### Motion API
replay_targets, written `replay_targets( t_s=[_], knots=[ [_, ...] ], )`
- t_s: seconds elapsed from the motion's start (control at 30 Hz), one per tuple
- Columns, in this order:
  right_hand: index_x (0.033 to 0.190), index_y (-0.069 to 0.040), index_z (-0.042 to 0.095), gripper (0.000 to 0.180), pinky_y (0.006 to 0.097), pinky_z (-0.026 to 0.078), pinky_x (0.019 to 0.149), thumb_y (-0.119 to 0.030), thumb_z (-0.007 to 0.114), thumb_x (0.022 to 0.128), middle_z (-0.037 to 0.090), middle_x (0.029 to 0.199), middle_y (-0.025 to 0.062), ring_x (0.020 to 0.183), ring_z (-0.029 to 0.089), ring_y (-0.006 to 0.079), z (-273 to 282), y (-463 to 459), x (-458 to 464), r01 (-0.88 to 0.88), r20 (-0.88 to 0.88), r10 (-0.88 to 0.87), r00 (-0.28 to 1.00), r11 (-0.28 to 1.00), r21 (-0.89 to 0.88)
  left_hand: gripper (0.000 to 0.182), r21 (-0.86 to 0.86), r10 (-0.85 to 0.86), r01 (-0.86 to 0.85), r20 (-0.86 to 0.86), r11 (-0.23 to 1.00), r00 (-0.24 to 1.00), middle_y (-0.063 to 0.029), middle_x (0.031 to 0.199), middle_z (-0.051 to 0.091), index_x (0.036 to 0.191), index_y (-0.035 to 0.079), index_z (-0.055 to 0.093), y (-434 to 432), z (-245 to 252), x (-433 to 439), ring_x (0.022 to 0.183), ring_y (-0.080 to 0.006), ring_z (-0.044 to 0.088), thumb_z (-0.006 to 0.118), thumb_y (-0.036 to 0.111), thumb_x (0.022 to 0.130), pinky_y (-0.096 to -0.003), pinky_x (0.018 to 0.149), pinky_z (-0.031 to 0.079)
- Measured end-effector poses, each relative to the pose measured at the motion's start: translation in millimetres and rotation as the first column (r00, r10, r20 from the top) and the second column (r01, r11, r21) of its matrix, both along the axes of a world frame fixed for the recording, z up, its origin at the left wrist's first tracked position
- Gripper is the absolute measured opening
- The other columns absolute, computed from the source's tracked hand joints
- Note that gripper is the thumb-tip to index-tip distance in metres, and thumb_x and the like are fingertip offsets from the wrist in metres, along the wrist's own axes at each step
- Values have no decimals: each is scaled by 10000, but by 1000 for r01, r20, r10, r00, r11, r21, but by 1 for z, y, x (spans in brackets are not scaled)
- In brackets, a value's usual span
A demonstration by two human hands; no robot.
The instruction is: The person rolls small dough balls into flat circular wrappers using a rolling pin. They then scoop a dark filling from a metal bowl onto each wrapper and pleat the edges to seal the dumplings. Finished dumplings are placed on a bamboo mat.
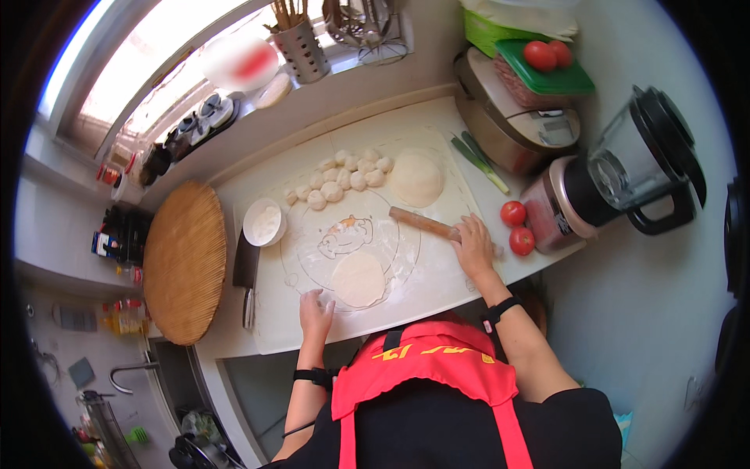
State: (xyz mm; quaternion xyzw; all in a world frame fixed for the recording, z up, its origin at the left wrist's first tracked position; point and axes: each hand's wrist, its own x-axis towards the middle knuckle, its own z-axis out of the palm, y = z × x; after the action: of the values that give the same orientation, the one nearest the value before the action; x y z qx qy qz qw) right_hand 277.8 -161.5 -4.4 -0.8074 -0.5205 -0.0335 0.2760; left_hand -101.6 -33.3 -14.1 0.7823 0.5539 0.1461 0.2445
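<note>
On a printed pastry mat (433, 275) lies a flat round of rolled dough (359, 279), dusted with flour. My left hand (316, 311) rests at the mat's front edge just left of that round, fingers curled and apart, holding nothing. To the right, my right hand (473, 243) grips a wooden rolling pin (419, 221) near its right end, off the dough. Several small dough pieces (331, 191) sit in a cluster at the back of the mat, beside what looks like a stack of rolled rounds (417, 177). A white bowl of flour (265, 223) stands at the left.
A cleaver (246, 261) lies left of the bowl, near a large round woven board (184, 264). At the right are tomatoes (521, 241), green onion pieces (477, 161), a blender (621, 170) and a rice cooker (498, 126). A utensil holder (303, 51) stands on the windowsill.
</note>
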Motion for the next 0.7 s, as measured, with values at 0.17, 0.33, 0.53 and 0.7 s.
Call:
replay_targets(
  t_s=[0.17, 0.33, 0.53, 0.7],
  knots=[
    [1303, -50, 480, 575, 500, 277, 1112, -99, 702, 775, 451, 1384, 164, 1340, 344, 400, -4, -4, -12, -96, -69, 103, 992, 990, 99, 398, 132, 72, -73, 10, 989, 997, -166, 1067, 566, 1107, 41, 594, -33, 4, -24, 911, -306, 597, 748, 138, 753, -382, 789, 515],
    [1282, -8, 467, 532, 509, 252, 1125, -17, 637, 778, 435, 1385, 196, 1355, 328, 398, -5, -5, -44, -283, -135, 300, 944, 950, 132, 395, -22, 358, -357, 36, 934, 933, -175, 1083, 600, 1120, 42, 599, -69, 24, -56, 900, -311, 619, 738, 163, 771, -397, 813, 506],
    [1265, 9, 477, 494, 482, 298, 1092, 7, 614, 789, 453, 1352, 215, 1291, 391, 399, -6, 15, -67, -398, -179, 416, 892, 908, 129, 355, -351, 689, -594, 410, 724, 598, -124, 1007, 671, 1168, 4, 599, -55, 35, -121, 764, -192, 665, 679, 161, 860, -298, 693, 537],
    [1164, 20, 564, 338, 411, 417, 985, 8, 562, 826, 582, 1178, 206, 1125, 552, 338, -5, 35, -103, -372, -413, 392, 822, 919, 132, 334, -605, 754, -500, 634, 620, 168, -130, 1009, 663, 1224, -45, 526, -11, 36, -174, 813, -187, 666, 572, 114, 934, -274, 720, 541]
  ],
)
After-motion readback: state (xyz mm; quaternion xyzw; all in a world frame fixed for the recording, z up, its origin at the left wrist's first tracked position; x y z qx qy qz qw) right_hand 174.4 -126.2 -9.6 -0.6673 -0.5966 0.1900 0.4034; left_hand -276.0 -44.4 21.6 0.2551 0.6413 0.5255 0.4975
